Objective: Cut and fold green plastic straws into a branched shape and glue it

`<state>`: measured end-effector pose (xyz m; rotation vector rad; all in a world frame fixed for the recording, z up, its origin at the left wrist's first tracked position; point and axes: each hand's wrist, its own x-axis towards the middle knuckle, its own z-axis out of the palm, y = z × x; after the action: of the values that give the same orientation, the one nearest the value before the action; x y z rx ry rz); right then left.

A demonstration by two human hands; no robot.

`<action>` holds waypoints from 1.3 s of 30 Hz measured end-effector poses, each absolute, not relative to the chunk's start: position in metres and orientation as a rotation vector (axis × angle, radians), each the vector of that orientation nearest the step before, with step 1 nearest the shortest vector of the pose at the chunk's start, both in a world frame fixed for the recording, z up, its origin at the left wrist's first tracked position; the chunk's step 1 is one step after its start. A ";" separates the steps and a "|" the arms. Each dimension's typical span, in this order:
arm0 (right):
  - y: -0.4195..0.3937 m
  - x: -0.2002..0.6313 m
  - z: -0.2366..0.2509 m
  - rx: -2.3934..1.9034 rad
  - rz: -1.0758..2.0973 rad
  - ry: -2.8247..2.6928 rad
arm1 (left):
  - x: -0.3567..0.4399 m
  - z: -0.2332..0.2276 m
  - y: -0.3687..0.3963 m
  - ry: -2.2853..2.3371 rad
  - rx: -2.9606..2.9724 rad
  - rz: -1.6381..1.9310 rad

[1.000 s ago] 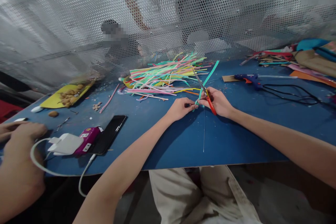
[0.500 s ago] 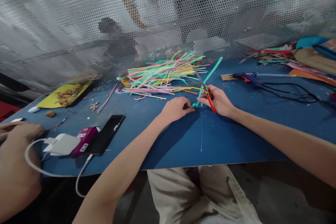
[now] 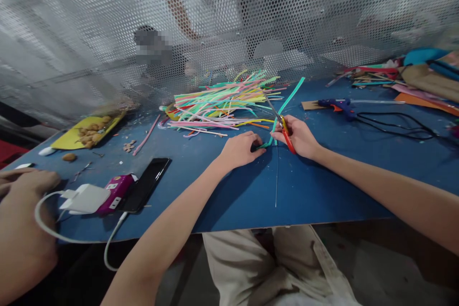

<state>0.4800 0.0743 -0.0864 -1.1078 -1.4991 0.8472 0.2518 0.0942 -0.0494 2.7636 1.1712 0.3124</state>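
My left hand (image 3: 243,148) is closed in a pinch on one end of a teal pipe cleaner (image 3: 292,94), just above the blue tabletop. My right hand (image 3: 297,136) grips the same strip with its fingertips and also holds scissors (image 3: 289,139) with orange-red handles, their blades pointing up and away. The strip bends between the hands, and its long end rises past the blades. A thin bare wire (image 3: 276,177) hangs down from near the right fingertips toward the table's front edge. The left fingers hide part of the strip.
A heap of colourful pipe cleaners (image 3: 222,98) lies behind my hands. To the right is a blue glue gun (image 3: 339,106) with a black cord. A phone (image 3: 148,184), a purple power adapter (image 3: 115,195) and another person's hand (image 3: 32,180) are at left. Perforated metal (image 3: 222,5) stands behind.
My left fingers have shifted slightly over the teal strip's end, covering more of it. The right hand and scissors stay almost in place.
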 end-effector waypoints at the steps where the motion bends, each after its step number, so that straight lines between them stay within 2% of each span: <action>1: 0.075 0.481 -0.087 -1.105 0.843 -1.490 | 0.252 -0.051 0.095 1.161 2.757 0.300; 18: 0.078 0.482 -0.091 -1.132 0.809 -1.440 | 0.250 -0.052 0.095 1.060 2.845 0.434; 30: 0.079 0.484 -0.091 -1.134 0.791 -1.409 | 0.250 -0.059 0.102 0.861 2.928 0.186; 33: 0.079 0.484 -0.092 -1.107 0.805 -1.412 | 0.252 -0.060 0.103 0.989 2.776 0.337; 39: 0.072 0.479 -0.084 -1.093 0.854 -1.371 | 0.258 -0.062 0.105 0.965 2.042 0.814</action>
<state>0.4792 0.0715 -0.0836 -1.0934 -1.3706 0.8539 0.2581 0.1053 -0.0623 2.0416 0.9652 0.8137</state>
